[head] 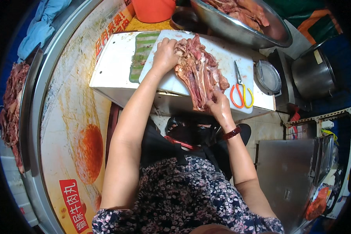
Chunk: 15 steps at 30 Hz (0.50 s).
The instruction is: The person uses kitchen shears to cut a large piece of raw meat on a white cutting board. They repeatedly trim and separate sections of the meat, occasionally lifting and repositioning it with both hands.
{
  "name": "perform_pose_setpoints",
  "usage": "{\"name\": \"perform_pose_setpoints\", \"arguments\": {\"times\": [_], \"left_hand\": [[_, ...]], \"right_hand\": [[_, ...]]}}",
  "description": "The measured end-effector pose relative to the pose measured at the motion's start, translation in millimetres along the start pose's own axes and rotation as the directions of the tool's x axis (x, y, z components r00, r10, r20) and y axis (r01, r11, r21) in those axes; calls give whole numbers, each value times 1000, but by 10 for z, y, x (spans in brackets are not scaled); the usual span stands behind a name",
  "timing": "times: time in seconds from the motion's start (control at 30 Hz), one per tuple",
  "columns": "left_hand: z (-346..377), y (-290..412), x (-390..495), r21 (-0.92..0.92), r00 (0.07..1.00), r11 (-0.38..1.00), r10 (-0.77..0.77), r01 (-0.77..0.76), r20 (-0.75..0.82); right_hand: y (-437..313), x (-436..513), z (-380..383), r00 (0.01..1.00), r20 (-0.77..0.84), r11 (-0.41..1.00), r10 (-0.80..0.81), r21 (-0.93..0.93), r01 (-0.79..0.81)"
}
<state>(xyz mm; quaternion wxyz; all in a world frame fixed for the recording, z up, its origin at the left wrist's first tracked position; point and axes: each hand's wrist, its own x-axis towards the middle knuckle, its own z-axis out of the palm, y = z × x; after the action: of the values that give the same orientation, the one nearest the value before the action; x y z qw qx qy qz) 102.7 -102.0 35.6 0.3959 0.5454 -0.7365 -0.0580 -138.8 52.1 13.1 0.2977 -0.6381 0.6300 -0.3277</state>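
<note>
A large piece of stringy raw meat lies on a white cutting board, its lower end hanging over the near edge. My left hand grips the meat's upper left side. At its lower right end, my right hand holds the edge between thumb and fingers. Scissors with one orange and one yellow handle lie on the board to the right of the meat, their blades pointing away from me. A green striped mat sits partly under the board's left side.
Beyond the board stand a big metal basin of meat, a dark pan and an orange bucket. To the right are a round lidded container and a steel pot. More meat lies at far left, by a metal edge.
</note>
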Motion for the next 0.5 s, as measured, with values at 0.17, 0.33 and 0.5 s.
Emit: {"name": "perform_pose_setpoints", "arguments": {"times": [0.17, 0.33, 0.5], "left_hand": [[-110, 111, -77, 99, 984, 979, -180, 179, 8], [-319, 213, -228, 206, 947, 928, -320, 312, 9], [-445, 173, -527, 255, 949, 915, -305, 314, -75]], "right_hand": [[-154, 27, -79, 991, -30, 990, -129, -55, 127], [-112, 271, -267, 975, 51, 957, -218, -185, 224], [-123, 455, -512, 980, 132, 965, -151, -196, 175]]}}
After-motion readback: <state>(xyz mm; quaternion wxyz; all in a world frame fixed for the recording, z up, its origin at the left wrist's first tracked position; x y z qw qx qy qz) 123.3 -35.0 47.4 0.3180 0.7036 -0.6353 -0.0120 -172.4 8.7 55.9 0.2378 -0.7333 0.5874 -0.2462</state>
